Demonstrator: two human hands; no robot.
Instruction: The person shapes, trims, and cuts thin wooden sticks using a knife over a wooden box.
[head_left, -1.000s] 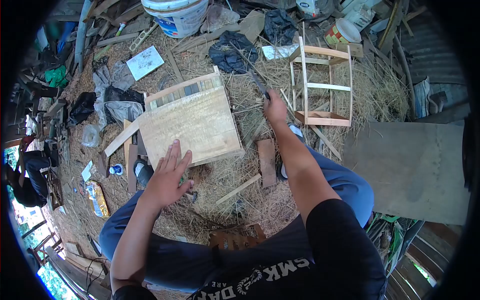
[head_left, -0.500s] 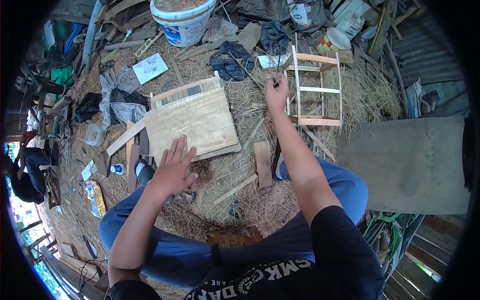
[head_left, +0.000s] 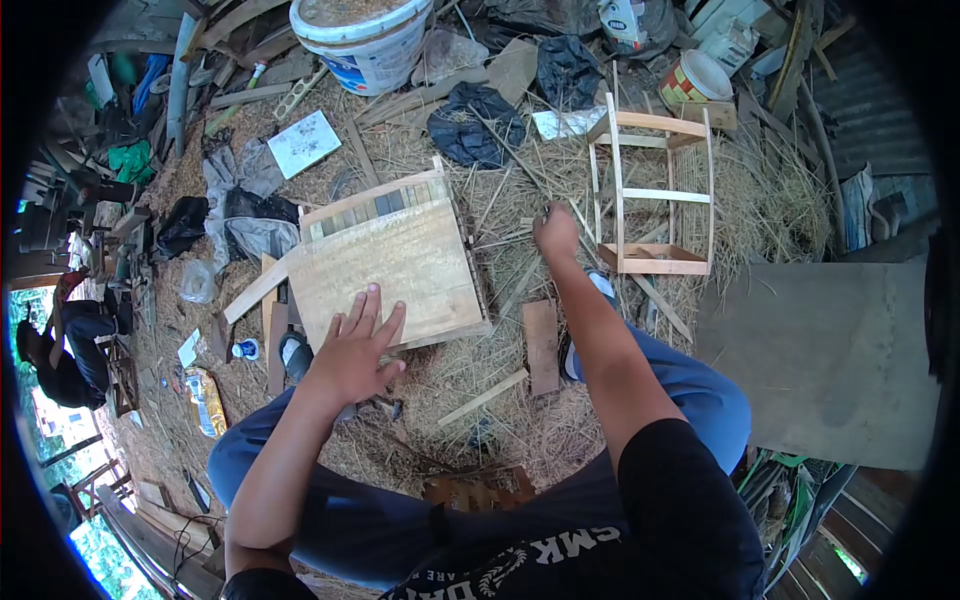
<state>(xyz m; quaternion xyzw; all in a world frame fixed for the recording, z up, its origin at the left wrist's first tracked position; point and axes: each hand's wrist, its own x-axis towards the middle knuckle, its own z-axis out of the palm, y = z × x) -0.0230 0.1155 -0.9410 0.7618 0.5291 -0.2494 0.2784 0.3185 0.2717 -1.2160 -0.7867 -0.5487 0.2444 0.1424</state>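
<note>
My left hand (head_left: 355,350) lies spread over the near edge of a pale wooden panel (head_left: 400,265), fingers stretched out on its surface. The panel rests on a slatted wooden piece (head_left: 380,203), whose strips show along the far side. To the right of the panel, my right hand (head_left: 557,235) is closed in a fist above the straw. Something small and dark pokes out at its top; I cannot make out what it is. Just right of that fist stands a light wooden frame (head_left: 665,195) with thin rails.
A short board (head_left: 541,347) and a thin wood strip (head_left: 483,397) lie between my legs. A large grey sheet (head_left: 815,360) is on the right. Behind are a white bucket (head_left: 362,50), black plastic bags (head_left: 475,125) and a small tub (head_left: 695,80). Another person (head_left: 75,340) sits far left.
My right hand has come down and nearer to me, away from the far end of the wooden frame. My left hand stays on the panel. The view has shifted slightly.
</note>
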